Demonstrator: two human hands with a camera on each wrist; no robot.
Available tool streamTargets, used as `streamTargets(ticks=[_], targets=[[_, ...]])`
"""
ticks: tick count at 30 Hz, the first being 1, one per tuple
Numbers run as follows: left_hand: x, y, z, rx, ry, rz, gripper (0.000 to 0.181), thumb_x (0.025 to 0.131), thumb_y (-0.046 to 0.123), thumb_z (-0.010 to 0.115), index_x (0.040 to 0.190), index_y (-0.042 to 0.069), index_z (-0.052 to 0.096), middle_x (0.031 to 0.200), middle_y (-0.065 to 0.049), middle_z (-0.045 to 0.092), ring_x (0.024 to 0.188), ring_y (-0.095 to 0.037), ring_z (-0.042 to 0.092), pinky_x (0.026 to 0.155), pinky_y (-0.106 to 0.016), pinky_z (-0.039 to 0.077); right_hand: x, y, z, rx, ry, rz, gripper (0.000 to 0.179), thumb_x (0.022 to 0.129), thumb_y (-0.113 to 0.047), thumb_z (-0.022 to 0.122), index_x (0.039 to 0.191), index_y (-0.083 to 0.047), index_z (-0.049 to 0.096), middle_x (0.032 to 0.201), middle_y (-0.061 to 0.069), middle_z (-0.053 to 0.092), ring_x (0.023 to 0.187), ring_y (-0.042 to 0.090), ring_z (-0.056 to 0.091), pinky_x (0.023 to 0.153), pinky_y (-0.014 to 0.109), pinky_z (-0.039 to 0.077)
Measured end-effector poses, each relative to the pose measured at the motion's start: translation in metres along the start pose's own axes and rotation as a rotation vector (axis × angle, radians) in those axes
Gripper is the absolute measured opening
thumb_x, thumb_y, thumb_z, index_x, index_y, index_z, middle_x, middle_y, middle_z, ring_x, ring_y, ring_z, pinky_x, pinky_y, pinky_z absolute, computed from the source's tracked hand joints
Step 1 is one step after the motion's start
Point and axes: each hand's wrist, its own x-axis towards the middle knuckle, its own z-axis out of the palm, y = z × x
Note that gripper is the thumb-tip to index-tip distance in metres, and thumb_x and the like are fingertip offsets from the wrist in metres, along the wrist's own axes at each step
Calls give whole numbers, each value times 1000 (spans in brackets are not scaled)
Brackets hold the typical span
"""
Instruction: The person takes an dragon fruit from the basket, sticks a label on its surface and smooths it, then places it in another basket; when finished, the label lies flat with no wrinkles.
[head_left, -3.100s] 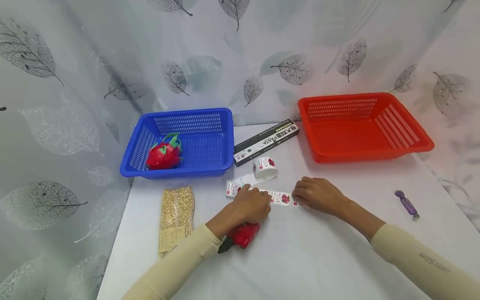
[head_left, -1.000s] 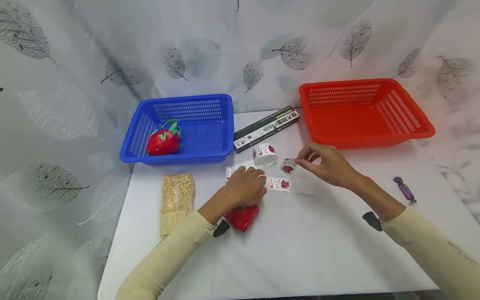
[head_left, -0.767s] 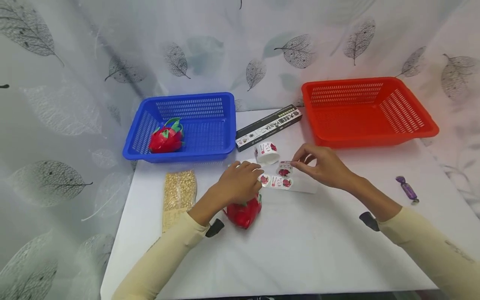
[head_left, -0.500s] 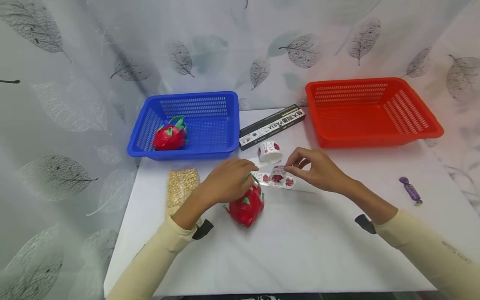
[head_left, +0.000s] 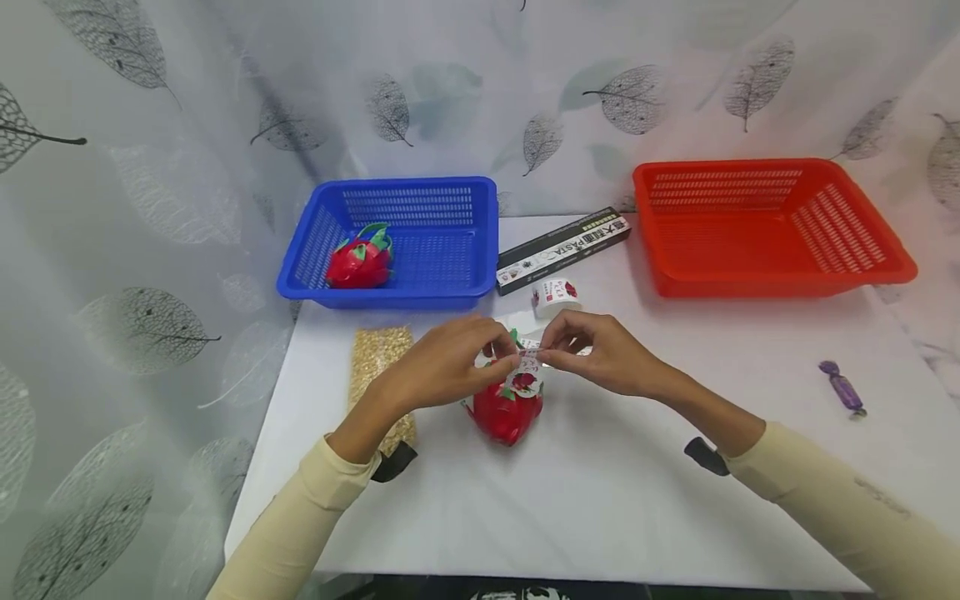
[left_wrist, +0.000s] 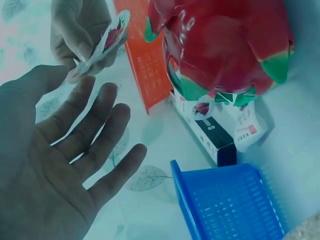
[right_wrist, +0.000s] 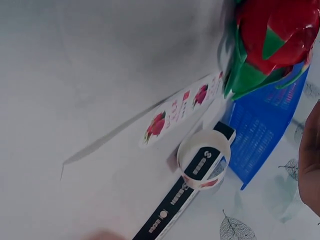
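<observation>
A small label sticker (head_left: 524,382) with a red fruit print hangs between both hands, over a red dragon fruit (head_left: 507,417) with green leaf tips. My right hand (head_left: 600,350) pinches the sticker's upper edge with thumb and forefinger. On the other side, my left hand (head_left: 442,362) has its thumb and forefinger together at the same edge, its other fingers spread in the left wrist view. Behind the fruit lies the strip of stickers (right_wrist: 170,112), partly hidden in the head view. The label roll (head_left: 556,297) stands just beyond it.
At the back left is a blue basket (head_left: 480,279) holding another dragon fruit (head_left: 360,262). A red basket (head_left: 780,286) stands back right, with a pasta box (head_left: 562,250) between them. A bag of yellow grains (head_left: 378,350) lies left, a purple-wrapped candy (head_left: 843,389) right.
My right hand has carried the sticker left from the strip to above the dragon fruit. My left hand has come off the strip, moved left, and met the sticker's edge.
</observation>
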Motion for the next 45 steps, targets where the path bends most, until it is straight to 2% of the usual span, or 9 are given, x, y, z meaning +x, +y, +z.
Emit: streamTargets(ticks=[10,17,20,27,31,33,37,40,45], targets=[[-10,-6,3,12,0,-36,13,105,29,67,102,18,71,97,5,66,96,-17,64,81,-30,55,0,0,21,99,-49,58,15,95,-13,80,107,-12,71,93,0,73,89,20,70,80,30,57],[-17,-9,4,-25,-17,-90,14,105,29,67,108,16,71,99,3,66,99,-22,67,79,-29,56,1,0,30,164,-99,92,26,95,-10,79,118,-6,66,96,3,76,93,23,72,87,30,60],[-19,-10,6,-40,-24,-96,14,105,28,67,108,15,70,99,3,66,98,-21,66,79,-30,56,0,0,31,160,-107,111,20,97,-11,77,115,-7,68,95,3,73,92,25,71,86,31,60],[-25,-11,4,-182,-25,-78,11,106,22,65,111,13,68,100,3,68,95,-12,63,84,-30,57,1,-8,28,202,-121,115,7,101,-13,71,105,-7,70,92,11,70,87,40,71,81,36,63],[-26,-12,4,-254,-40,-67,9,106,21,64,108,13,67,98,3,68,96,-13,64,86,-32,57,2,-12,26,240,-145,121,7,101,-12,69,104,-6,69,93,16,69,86,40,69,77,37,63],[-24,-15,7,-247,-60,-82,9,106,22,64,105,14,67,96,4,67,95,-13,63,85,-31,56,4,-10,27,236,-162,132,8,101,-13,69,103,-5,70,93,17,69,85,37,69,76,37,63],[-20,-24,16,-167,-86,-110,12,106,26,63,100,17,67,94,4,65,93,-12,61,83,-30,54,5,2,33,198,-174,169,10,101,-17,71,100,-7,70,87,13,69,80,30,68,74,39,61],[-18,-28,21,-112,-77,-124,13,106,27,63,98,17,66,94,4,64,92,-12,60,81,-30,53,7,8,38,183,-155,182,10,99,-17,74,99,-7,70,84,9,68,78,26,66,73,38,60],[-18,-33,25,-106,-67,-131,11,105,26,65,99,16,67,93,4,63,90,-12,59,79,-30,52,8,13,43,167,-133,191,11,99,-17,75,99,-7,70,84,7,67,79,25,65,71,34,60]])
